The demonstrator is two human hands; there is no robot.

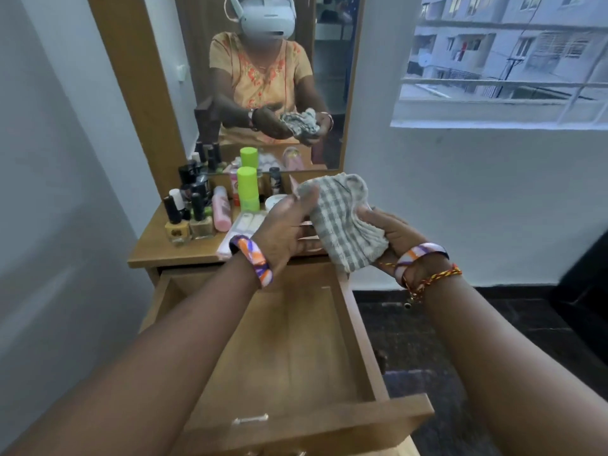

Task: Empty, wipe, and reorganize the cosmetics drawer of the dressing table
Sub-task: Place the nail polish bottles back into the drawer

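Both hands [332, 228] bunch the cloth [342, 218], hiding their fingertips.

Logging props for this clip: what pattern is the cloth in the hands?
Grey-and-white check, seen best in the head view: cloth.

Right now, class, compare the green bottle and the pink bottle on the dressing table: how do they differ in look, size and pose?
The green bottle is bright lime; the pink bottle is pale pink.
The green bottle looks wider and taller than the slimmer pink bottle.
The green bottle stands upright, while the pink bottle leans.
Both sit among the cosmetics on the dressing table, behind the open drawer.
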